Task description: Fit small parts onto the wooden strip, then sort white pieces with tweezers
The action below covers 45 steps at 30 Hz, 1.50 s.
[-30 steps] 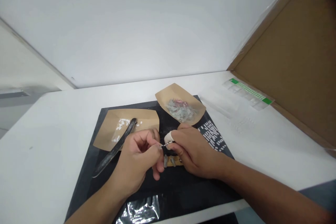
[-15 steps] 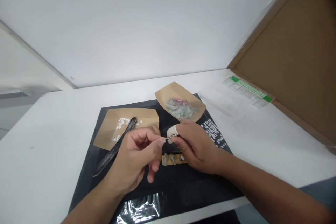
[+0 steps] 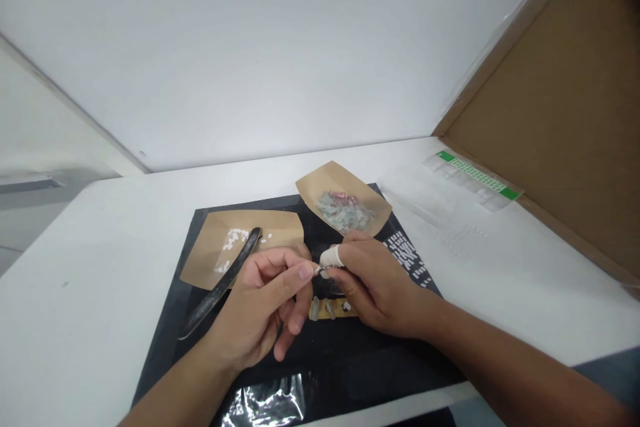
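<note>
The hands meet over the dark mat (image 3: pixel 370 360) on the table (image 3: pixel 75 267): the left hand (image 3: pixel 267 297) pinches a pale scrap (image 3: pixel 317 270) between thumb and finger, its lower fingers loosely curled, and the right hand (image 3: pixel 373 283), its index finger in a white cover (image 3: pixel 331 256), grips a tiny metal piece (image 3: pixel 326 268) that points toward nine o'clock and reaches the scrap. Both items are mostly hidden by fingertips. The metal looks light, stiff and smooth enough to slip, so a firm pinch on its sides suits it; the scrap seems light and flimsy, best held by its edge. From the fingertips, a yellow strip (image 3: pixel 323 313) bearing small translucent pieces (image 3: pixel 315 308) lies just below at six o'clock. At nine, a curved dark file (image 3: pixel 215 295) rests across a paper tray (image 3: pixel 200 263) holding white bits; another paper tray (image 3: pixel 317 178), of crinkled clear pieces, sits past twelve, and white slips (image 3: pixel 404 253) lie near three.
</note>
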### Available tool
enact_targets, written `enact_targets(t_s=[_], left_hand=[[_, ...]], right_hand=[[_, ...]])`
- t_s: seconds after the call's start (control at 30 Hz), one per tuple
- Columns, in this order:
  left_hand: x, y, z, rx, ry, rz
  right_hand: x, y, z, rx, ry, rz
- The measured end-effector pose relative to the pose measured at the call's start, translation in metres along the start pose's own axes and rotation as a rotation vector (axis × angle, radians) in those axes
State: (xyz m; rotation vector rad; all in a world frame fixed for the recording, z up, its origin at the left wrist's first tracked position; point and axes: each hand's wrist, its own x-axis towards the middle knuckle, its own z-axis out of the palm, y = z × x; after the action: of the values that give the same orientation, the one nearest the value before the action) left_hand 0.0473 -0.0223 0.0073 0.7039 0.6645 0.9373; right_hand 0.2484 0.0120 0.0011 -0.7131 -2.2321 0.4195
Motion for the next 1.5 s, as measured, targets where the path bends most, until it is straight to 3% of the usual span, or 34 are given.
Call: enact_targets(t_s=[0.37,0.63,0.73,0.9,1.0,1.23,1.5], left_hand=[[0.0008,0.002,-0.0079,0.218,-0.023,0.107],[-0.0011,0.0049,-0.0076,0.485,-0.012,0.324],[0.0001,0.004,-0.006,0.655,0.03,0.494],[0.0031,0.002,-0.002,1.0,0.12,0.936],[0.0037,0.002,-0.0006,1.083,0.107,1.074],[0.003,0.0013,-0.003,1.169,0.087,1.09],[0.0059,-0.0002,-0.0005,1.293,0.18,1.122]], right_hand=[[0.0004,0.0054,0.0002,-0.012,0.038,-0.135],[0.0018,0.0079,-0.0006,-0.12,0.054,-0.199],[0.0037,0.0078,-0.0022,-0.178,0.054,-0.216],[0.0038,0.0084,-0.003,-0.211,0.056,-0.211],[0.0022,0.0085,-0.0015,-0.207,0.057,-0.183],[0.0011,0.0086,0.0029,-0.276,0.089,-0.189],[0.0025,0.0088,0.0033,-0.36,0.094,-0.217]])
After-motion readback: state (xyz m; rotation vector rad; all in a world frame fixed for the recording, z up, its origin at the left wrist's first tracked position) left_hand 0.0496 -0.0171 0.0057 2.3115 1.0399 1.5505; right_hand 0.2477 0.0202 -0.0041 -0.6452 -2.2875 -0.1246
